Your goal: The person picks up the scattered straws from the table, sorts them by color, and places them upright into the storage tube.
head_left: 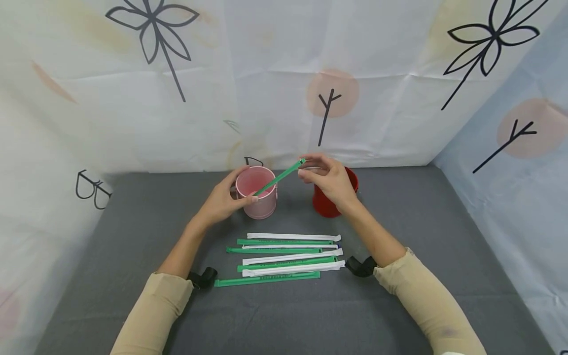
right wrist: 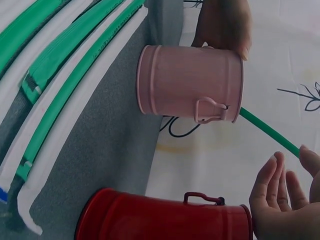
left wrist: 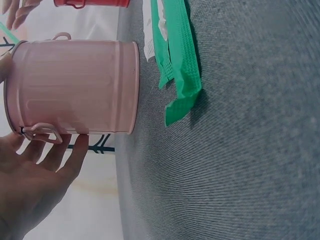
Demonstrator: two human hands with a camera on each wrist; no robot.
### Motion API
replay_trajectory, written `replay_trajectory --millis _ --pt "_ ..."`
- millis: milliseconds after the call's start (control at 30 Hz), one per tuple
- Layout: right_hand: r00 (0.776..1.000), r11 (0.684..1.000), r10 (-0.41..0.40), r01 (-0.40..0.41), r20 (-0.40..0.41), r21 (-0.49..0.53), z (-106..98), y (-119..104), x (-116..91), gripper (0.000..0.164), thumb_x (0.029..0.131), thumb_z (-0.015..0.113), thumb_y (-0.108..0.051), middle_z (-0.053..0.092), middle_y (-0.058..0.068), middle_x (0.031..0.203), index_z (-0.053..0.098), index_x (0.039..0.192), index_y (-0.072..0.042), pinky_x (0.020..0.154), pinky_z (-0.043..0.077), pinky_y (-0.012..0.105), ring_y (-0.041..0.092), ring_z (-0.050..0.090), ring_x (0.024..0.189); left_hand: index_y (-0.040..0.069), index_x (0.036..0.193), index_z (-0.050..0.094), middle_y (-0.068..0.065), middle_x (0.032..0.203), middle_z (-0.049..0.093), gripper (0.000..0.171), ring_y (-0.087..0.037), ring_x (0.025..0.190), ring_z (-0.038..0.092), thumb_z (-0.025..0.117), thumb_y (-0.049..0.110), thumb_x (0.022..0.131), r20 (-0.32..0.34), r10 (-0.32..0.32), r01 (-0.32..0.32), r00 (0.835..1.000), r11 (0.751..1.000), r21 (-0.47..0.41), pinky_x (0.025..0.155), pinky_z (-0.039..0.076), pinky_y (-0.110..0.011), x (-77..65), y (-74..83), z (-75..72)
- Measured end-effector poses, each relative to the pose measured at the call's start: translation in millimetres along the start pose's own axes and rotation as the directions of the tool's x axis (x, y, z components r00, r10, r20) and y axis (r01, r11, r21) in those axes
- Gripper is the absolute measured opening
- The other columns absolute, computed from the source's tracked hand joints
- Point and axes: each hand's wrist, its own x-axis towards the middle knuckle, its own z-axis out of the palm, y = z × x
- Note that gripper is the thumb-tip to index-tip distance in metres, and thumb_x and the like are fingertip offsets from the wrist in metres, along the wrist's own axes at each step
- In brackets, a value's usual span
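Observation:
My left hand [head_left: 224,199] grips a pink metal bucket [left wrist: 75,85] by its side, thumb at the rim and fingers spread beneath the small handle. A slim green wrapped straw [head_left: 284,173] slants out of the bucket over its right rim; its lower end is hidden inside. At the straw's raised tip is my right hand [head_left: 330,180], with its thumb and fingers parted around that tip. In the right wrist view the thumb covers the tip. Behind and below the right hand stands a red bucket [right wrist: 165,215], partly covered by the hand in the head view.
Several green and white wrapped straws lie side by side on the grey tabletop [head_left: 284,315], in front of the buckets. The nearest is a green straw [head_left: 268,279]. White patterned cloth [head_left: 266,108] hangs behind and at both sides.

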Motion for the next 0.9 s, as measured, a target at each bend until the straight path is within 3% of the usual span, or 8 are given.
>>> replay_trajectory --millis 233,433,500,633,733,900 --pt "0.999 0.998 -0.054 0.054 -0.006 0.025 -9 -2 -10 0.038 0.091 0.071 -0.004 0.065 0.021 0.117 0.060 0.128 -0.001 0.086 0.055 0.032 0.016 0.070 0.093 0.022 0.155 0.032 -0.009 0.138 0.052 0.086 -0.031 0.113 0.060 0.081 0.025 0.084 0.001 0.013 -0.013 1.000 1.000 -0.017 0.087 0.052 -0.045 1.1 0.0 -0.5" --pt "0.996 0.995 -0.093 0.093 -0.006 0.033 -15 -3 -19 0.033 0.090 0.071 -0.001 0.066 0.022 0.111 0.064 0.122 -0.002 0.083 0.055 0.032 0.026 0.069 0.090 0.021 0.156 0.030 -0.011 0.142 0.049 0.088 -0.036 0.120 0.056 0.080 0.023 0.084 0.011 0.001 -0.001 1.000 0.999 -0.038 0.093 0.048 -0.050 1.0 0.5 -1.0" --pt "0.996 0.994 -0.094 0.094 0.001 0.047 -16 -3 -23 0.031 0.090 0.070 0.000 0.066 0.022 0.111 0.064 0.121 -0.002 0.084 0.056 0.034 0.027 0.069 0.091 0.016 0.157 0.029 -0.016 0.144 0.048 0.088 -0.040 0.122 0.053 0.079 0.019 0.085 0.022 -0.008 0.009 1.000 0.999 -0.045 0.094 0.047 -0.052 -1.4 9.7 -2.1" --pt "0.996 0.994 -0.091 0.090 0.015 0.054 -18 -3 -30 0.031 0.090 0.070 0.001 0.067 0.020 0.110 0.062 0.120 0.005 0.084 0.056 0.035 0.021 0.070 0.091 0.013 0.156 0.029 -0.015 0.144 0.047 0.089 -0.039 0.122 0.054 0.080 0.019 0.084 0.017 -0.005 0.005 1.000 0.999 -0.042 0.093 0.047 -0.051 -1.2 8.3 -1.4" --pt "0.997 0.996 -0.077 0.076 0.025 0.035 -20 -3 -37 0.032 0.091 0.070 0.000 0.068 0.019 0.110 0.061 0.120 0.007 0.084 0.056 0.034 0.018 0.070 0.092 0.017 0.157 0.029 -0.009 0.143 0.048 0.090 -0.034 0.121 0.055 0.081 0.024 0.083 0.005 0.010 -0.010 1.000 0.999 -0.036 0.092 0.049 -0.049 0.8 -1.9 0.1" --pt "0.998 0.999 -0.044 0.044 0.040 -0.012 -24 0 -49 0.032 0.092 0.070 -0.005 0.068 0.017 0.112 0.061 0.121 0.006 0.084 0.056 0.031 0.018 0.070 0.093 0.019 0.157 0.030 -0.009 0.143 0.048 0.090 -0.033 0.121 0.054 0.082 0.024 0.083 0.005 0.003 -0.003 1.000 0.999 -0.037 0.093 0.048 -0.048 0.2 -2.4 -0.2"
